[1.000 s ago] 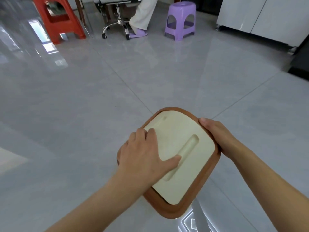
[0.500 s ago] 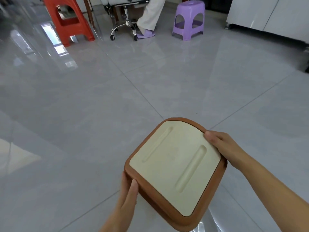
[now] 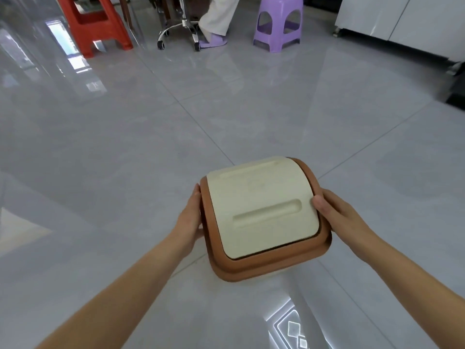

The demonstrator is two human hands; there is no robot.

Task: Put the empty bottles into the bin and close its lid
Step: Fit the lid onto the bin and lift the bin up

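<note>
The bin (image 3: 266, 267) stands on the grey tiled floor, seen from above, with a brown rim. Its cream swing lid (image 3: 260, 206) lies flat in the rim and has two long grooves. My left hand (image 3: 190, 216) presses against the bin's left side with fingers along the brown rim. My right hand (image 3: 334, 212) grips the right side, thumb resting on the lid's edge. No bottles show anywhere in view; the bin's inside is hidden under the lid.
A red stool (image 3: 94, 26) stands at the far left. A wheeled office chair base (image 3: 178, 28) and a seated person's leg and slipper (image 3: 214, 39) are at the back. A purple stool (image 3: 276, 23) and white cabinets (image 3: 402, 18) are far right.
My left hand came off the lid's top and went to the bin's left side. The bin has been turned so its grooves now run across my view.
</note>
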